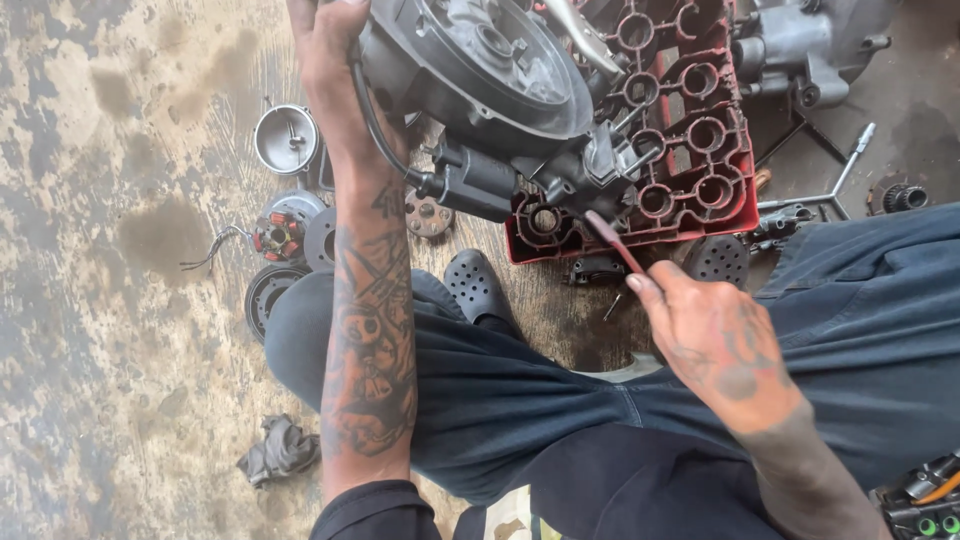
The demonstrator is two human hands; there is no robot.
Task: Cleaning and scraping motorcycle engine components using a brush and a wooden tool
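R hand (pixel 722 352) w/ tool (pixel 613 240), engine (pixel 490 100) on red crate (pixel 700 150)

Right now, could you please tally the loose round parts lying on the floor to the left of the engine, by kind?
Silver bowl-shaped cover: 1
Coil-wound stator with wires: 1
Grey disc: 1
Dark ring-shaped housing: 1
Total: 4

Repair workshop, floor-level work: oil-stained concrete floor (pixel 120 300), engine block (pixel 480 90) on red plastic crate (pixel 700 150), loose stator (pixel 280 235), metal covers, cross wrench (pixel 830 195), dirty rag (pixel 280 450) scattered around
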